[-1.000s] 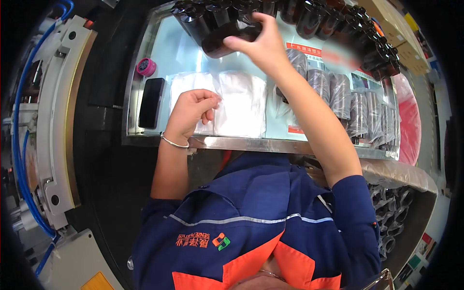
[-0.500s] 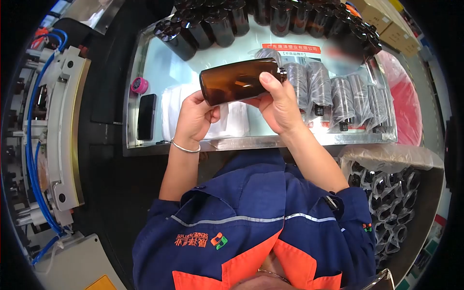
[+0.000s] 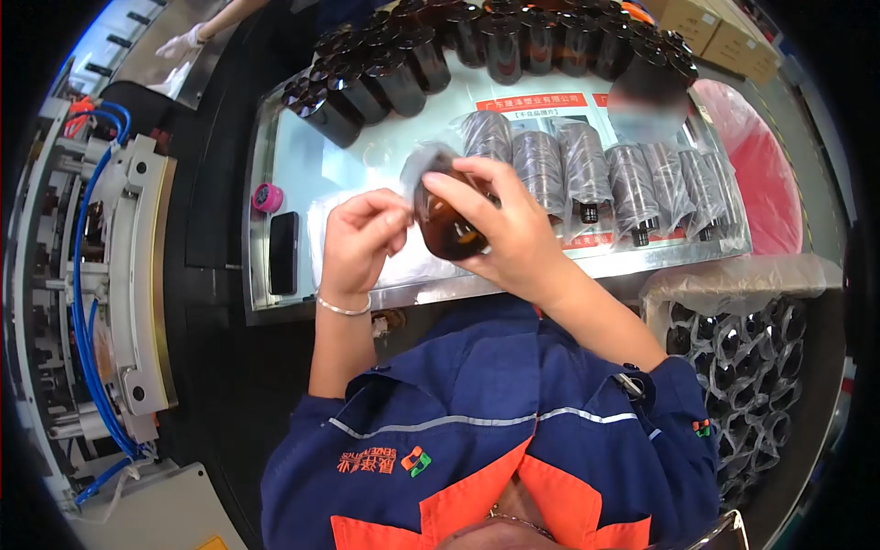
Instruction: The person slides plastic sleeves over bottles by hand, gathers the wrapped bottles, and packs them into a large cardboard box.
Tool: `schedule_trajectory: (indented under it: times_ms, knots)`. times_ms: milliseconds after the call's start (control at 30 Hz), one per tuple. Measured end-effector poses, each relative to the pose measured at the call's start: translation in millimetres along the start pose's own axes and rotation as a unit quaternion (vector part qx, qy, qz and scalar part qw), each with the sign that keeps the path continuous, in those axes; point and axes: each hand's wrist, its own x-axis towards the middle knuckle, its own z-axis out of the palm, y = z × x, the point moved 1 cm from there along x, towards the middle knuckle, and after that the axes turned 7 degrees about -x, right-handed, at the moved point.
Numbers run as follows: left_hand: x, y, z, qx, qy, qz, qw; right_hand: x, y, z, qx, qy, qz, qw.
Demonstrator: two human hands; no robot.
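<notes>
Above the near edge of the table, my right hand (image 3: 513, 225) grips an amber-brown bottle (image 3: 445, 225), tilted with one end toward me. A thin clear plastic bag (image 3: 422, 165) is at the bottle's far left side. My left hand (image 3: 367, 238) is closed in a pinch at the bag's edge, just left of the bottle. Below the hands lies a stack of thin white plastic sheets (image 3: 394, 275), partly hidden. Right of my right hand, several bagged bottles (image 3: 582, 165) lie in a row with their black necks toward me.
Dark bottles (image 3: 394, 78) stand along the table's far side. A phone (image 3: 284, 252) and a pink roll (image 3: 268, 197) lie at left. A box of bagged bottles (image 3: 742, 367) is at lower right, a machine (image 3: 137, 275) at far left. Another person's gloved hand (image 3: 181, 43) shows at upper left.
The bottle has turned from lying sideways to pointing toward me, and my right hand has shifted left with it. Clear plastic now shows beside it. My left hand has left the bottle's end.
</notes>
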Motion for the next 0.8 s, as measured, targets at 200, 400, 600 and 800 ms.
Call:
schedule_trajectory:
  times_ms: [200,400,600,800]
  knots:
    - [-21.4,37.3,38.3,0.123,-0.14,-0.017,0.982,-12.3,6.5,25.2,0.138,-0.069,0.02,0.988]
    - [8.9,-4.5,16.7,-0.157,0.146,-0.092,0.972,-9.2,16.4,30.1,-0.058,0.035,-0.036,0.997]
    - [97.0,-25.5,-21.1,-0.232,-0.032,-0.166,0.958,-5.7,45.3,0.0,-0.19,0.026,0.094,0.977]
    - [144.3,-76.2,-45.9,-0.156,0.026,-0.222,0.962,-22.6,73.4,-23.0,-0.324,-0.118,0.378,0.859]
